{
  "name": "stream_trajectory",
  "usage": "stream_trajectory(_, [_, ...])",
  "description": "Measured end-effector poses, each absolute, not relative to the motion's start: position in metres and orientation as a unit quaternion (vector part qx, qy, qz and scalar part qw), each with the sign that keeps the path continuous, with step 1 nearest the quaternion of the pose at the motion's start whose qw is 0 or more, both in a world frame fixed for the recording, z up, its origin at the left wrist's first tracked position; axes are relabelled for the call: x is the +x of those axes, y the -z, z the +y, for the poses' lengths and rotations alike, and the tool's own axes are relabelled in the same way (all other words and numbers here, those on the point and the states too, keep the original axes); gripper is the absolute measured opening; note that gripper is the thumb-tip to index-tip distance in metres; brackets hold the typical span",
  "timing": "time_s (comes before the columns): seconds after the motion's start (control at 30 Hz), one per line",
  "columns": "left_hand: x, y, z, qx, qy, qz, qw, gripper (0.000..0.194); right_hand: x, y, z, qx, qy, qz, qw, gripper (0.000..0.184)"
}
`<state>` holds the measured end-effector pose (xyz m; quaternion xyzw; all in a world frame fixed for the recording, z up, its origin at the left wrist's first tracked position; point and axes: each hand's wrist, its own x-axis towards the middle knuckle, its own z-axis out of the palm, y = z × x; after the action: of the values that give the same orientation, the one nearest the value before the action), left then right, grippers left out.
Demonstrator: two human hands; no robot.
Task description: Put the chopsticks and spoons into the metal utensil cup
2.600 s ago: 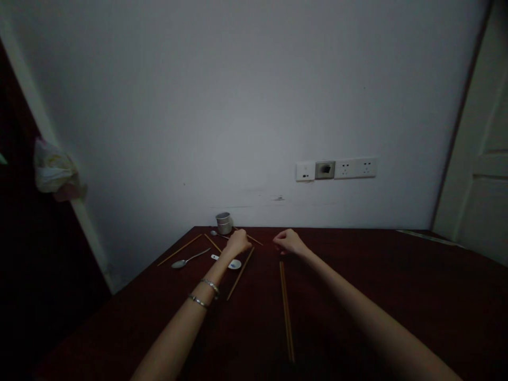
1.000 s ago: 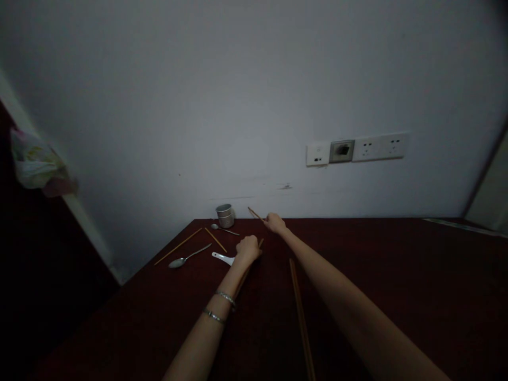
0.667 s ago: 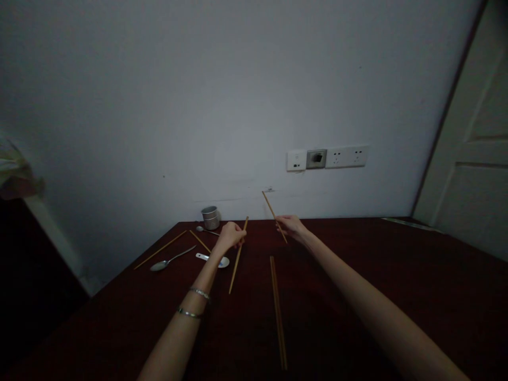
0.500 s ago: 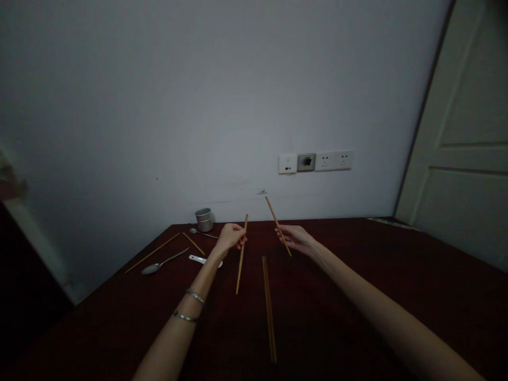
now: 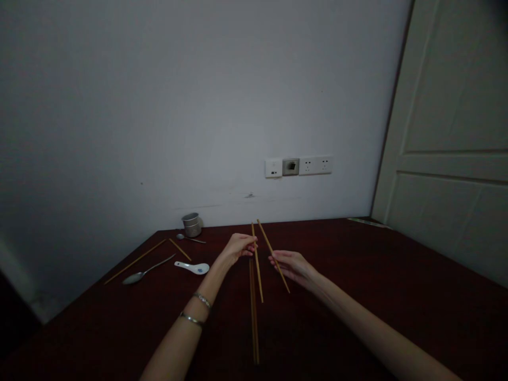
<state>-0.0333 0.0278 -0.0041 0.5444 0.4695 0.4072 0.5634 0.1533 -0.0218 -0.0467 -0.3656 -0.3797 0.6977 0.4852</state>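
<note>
Between thumb and fingers, my left hand (image 5: pixel 241 246) pinches a wooden chopstick (image 5: pixel 257 264), held nearly upright in the view. A second chopstick (image 5: pixel 281 269) slants in the grip of my right hand (image 5: pixel 291 266). The upper ends of these two lie close together, apart by a small gap; their lower ends spread. A pair of chopsticks (image 5: pixel 254 317) lies side by side on the dark red table (image 5: pixel 337 301), below and between my hands. Left of my left hand is a white soup spoon (image 5: pixel 194 268) with a blue mark in its bowl.
On the table's left lie a metal spoon (image 5: pixel 137 277), a long chopstick (image 5: pixel 135 262), a shorter stick (image 5: pixel 180 250) and a small metal spoon (image 5: pixel 190 238). A metal cup (image 5: pixel 192 225) stands by the wall (image 5: pixel 222 106), which carries sockets (image 5: pixel 315 165). A door (image 5: pixel 448 185) is at right.
My hands have come closer together, bringing the two held chopsticks nearly tip to tip. The right one has come down. The view has turned a little to the right, and the white spoon is uncovered.
</note>
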Motion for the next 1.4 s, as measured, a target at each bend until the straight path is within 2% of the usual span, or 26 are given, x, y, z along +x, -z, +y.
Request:
stream_trajectory(0.5, [-0.018,0.027,0.029,0.487,-0.464,0.453,0.586,0.016,0.135,0.049,-0.035,-0.385,-0.667,-0.410,0.489,0.026])
stream_trajectory(1.4, [-0.017,0.040,0.031,0.488,-0.441,0.444,0.609,0.016,0.128,0.050,-0.045,-0.421,-0.684,-0.392,0.448,0.028])
